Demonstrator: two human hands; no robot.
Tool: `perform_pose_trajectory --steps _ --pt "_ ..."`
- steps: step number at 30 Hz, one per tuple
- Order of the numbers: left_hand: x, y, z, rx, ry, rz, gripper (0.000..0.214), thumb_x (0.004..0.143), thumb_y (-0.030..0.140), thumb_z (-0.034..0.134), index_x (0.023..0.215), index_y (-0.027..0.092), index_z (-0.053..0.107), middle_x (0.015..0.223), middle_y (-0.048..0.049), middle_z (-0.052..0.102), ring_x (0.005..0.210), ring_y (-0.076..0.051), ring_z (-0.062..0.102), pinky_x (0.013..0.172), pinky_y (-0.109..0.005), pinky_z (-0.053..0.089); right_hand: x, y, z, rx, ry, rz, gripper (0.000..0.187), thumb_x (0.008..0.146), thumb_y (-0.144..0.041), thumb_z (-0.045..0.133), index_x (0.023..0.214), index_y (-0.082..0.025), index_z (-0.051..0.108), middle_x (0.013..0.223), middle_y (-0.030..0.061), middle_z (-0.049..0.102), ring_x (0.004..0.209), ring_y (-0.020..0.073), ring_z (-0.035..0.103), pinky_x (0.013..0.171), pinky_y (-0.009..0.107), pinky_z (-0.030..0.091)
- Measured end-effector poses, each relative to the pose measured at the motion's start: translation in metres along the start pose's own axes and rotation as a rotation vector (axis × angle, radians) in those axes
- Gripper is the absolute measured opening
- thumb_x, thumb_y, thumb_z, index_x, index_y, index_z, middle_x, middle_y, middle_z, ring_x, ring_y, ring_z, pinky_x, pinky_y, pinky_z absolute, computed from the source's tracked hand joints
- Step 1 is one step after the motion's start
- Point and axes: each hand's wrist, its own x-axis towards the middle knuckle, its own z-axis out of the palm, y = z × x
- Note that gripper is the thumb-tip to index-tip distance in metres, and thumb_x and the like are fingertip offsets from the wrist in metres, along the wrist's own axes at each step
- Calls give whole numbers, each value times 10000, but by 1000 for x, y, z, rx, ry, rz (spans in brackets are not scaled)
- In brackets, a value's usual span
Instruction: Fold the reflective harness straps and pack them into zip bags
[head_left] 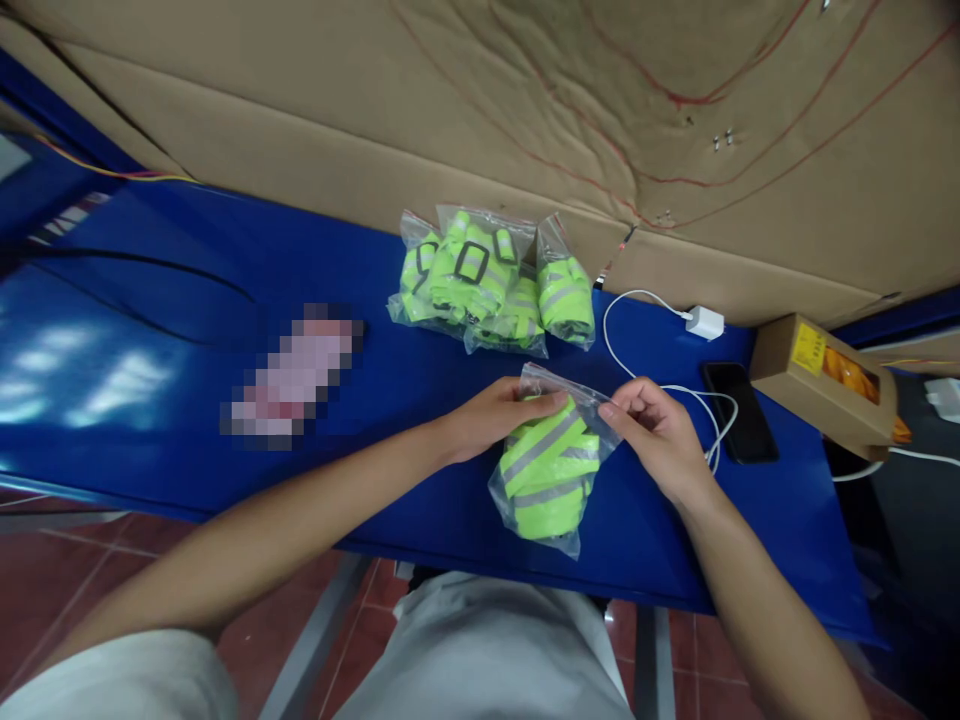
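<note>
Both hands are on a clear zip-lock bag near the front of the blue table. Inside the bag lies a folded neon-yellow reflective strap with grey stripes. My left hand pinches the bag's upper left, its thumb lying over the plastic. At the top right corner, my right hand grips the bag's edge between thumb and curled fingers. Just beyond stand several filled bags of the same kind of straps, some showing black buckles. A single filled bag sits at the right end of that group.
On the right are a white charger with a looping cable, a black phone and a cardboard box with orange contents. A blurred pinkish item lies left on the blue table. Cardboard lines the back.
</note>
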Motion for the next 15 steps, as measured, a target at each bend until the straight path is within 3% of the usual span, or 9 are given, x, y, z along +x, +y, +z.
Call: perform_pose_trajectory --steps 3,7,15 --pt "0 -1 -2 -25 -2 -5 396 760 439 888 1011 146 801 1004 -70 799 873 -167 712 841 -265 530 2 0 -3 18 -69 88 323 884 -489 775 993 -203 674 719 -35 595 633 95 512 592 220 392" --pt "0 1 -5 -92 12 -47 463 734 472 897 1041 140 796 991 -89 803 858 -187 729 829 -284 555 3 0 -10 0 -126 211 375 882 -537 758 795 -182 671 700 -7 620 635 104 532 592 228 410" --pt "-1 6 -2 -77 92 6 591 800 621 785 1123 126 772 979 -117 795 848 -214 735 812 -304 560 3 -4 -15 76 -80 200 281 874 -483 784 848 -207 744 769 6 682 649 104 549 597 231 423"
